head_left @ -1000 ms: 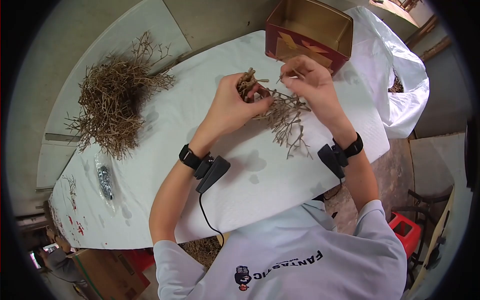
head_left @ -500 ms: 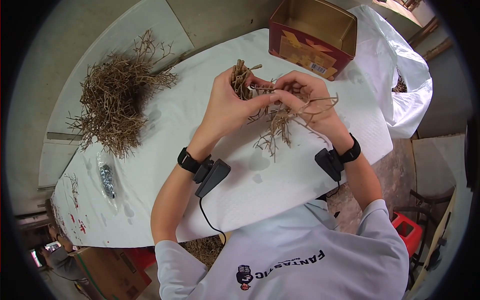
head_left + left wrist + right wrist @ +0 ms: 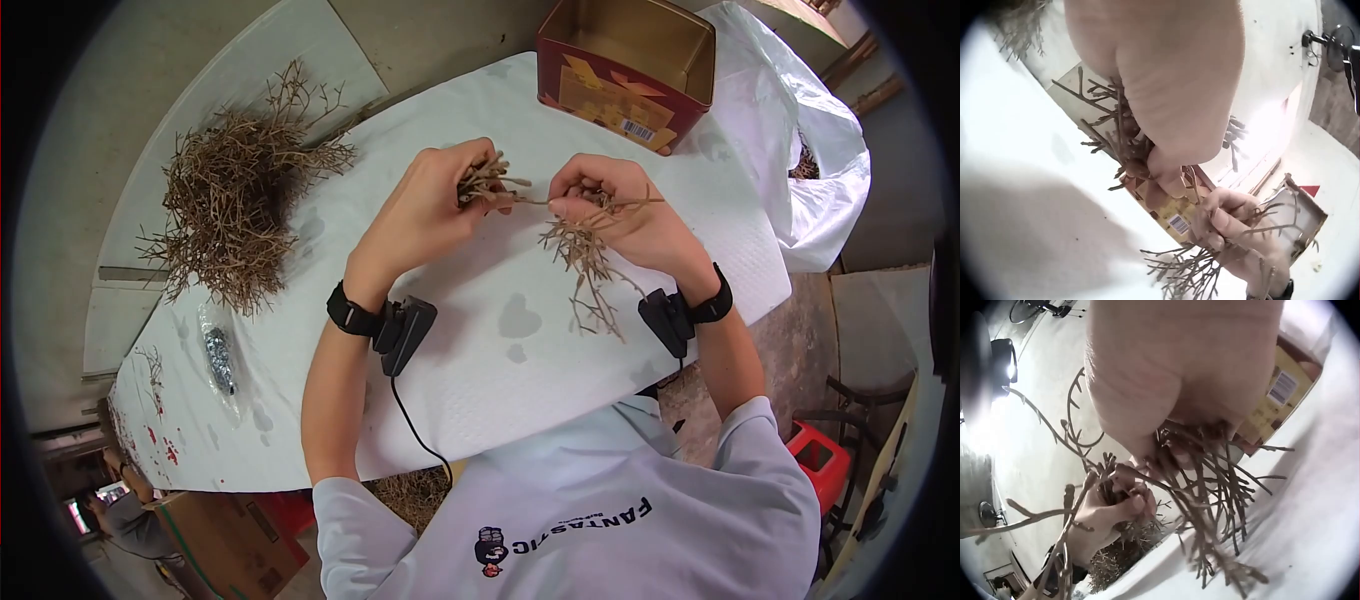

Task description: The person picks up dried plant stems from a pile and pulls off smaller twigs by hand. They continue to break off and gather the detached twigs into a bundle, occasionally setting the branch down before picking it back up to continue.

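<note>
In the head view my left hand grips a small bundle of dry brown twigs, their cut ends poking out past the fingers. To its right, my right hand holds a branching bunch of twigs that hangs below the fingers. One thin stem spans the gap between the hands, its right end at the right thumb and fingertips. The left wrist view shows forked twigs sticking out beside the left palm. Many twig tips spread under the right hand in the right wrist view.
A large heap of twigs lies at the table's left, near a clear plastic packet. An open red and gold tin stands at the back right, beside a white plastic bag. A white sheet covers the table.
The hands came together at the twigs, then parted, the left moving left and turning with its bundle. The right hand has come lower since a second ago, its bunch hanging down.
</note>
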`<state>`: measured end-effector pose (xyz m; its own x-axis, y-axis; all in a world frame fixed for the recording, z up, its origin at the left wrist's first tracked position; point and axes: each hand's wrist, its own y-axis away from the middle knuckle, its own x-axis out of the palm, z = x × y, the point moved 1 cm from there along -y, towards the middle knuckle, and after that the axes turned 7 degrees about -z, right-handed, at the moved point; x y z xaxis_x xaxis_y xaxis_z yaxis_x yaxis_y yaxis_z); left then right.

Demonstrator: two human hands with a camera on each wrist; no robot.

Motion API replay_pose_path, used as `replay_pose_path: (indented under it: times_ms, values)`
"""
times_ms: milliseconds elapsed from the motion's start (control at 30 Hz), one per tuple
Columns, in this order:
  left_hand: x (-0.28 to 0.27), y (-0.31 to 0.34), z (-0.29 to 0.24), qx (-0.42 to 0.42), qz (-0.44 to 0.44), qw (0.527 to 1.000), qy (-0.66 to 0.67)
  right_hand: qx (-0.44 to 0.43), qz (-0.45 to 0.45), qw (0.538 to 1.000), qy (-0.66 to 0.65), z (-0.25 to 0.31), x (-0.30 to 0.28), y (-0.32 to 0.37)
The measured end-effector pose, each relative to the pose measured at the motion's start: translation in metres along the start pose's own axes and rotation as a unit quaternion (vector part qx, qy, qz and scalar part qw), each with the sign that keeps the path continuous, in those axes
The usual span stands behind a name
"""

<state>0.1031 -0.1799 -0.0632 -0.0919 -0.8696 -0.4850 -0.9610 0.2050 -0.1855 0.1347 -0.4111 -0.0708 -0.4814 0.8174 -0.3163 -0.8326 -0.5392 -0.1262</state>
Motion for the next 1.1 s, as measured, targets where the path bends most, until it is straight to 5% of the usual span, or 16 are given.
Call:
replay_pose_path:
  times_ms: [200, 367, 467, 600, 767, 867, 1100]
  values:
    - [-0.012, -0.003, 0.000, 0.118, 0.003, 0.941, -0.317, 0.027, 0.056, 0.998, -0.017, 0.000, -0.004, 0.001]
    - [-0.050, -0.003, 0.042, 0.086, -0.091, 0.926, -0.355, 0.041, 0.111, 0.988, -0.102, -0.004, -0.019, 0.004]
    - [-0.063, -0.001, 0.045, 0.028, -0.153, 0.983, -0.097, 0.044, 0.072, 0.988, -0.128, -0.006, -0.012, 0.001]
    - [-0.045, -0.005, 0.034, -0.041, -0.189, 0.973, 0.128, 0.037, 0.035, 0.989, -0.139, -0.012, -0.010, -0.002]
    - [-0.022, 0.001, 0.007, -0.040, -0.032, 0.982, 0.182, 0.055, -0.006, 0.977, -0.204, -0.016, -0.009, -0.005]
    - [-0.004, 0.000, -0.003, -0.066, 0.033, 0.992, 0.099, 0.062, -0.007, 0.977, -0.202, -0.015, -0.009, -0.004]
    - [-0.011, -0.002, 0.019, 0.007, -0.062, 0.995, 0.074, 0.073, 0.017, 0.972, -0.224, -0.018, -0.011, -0.005]
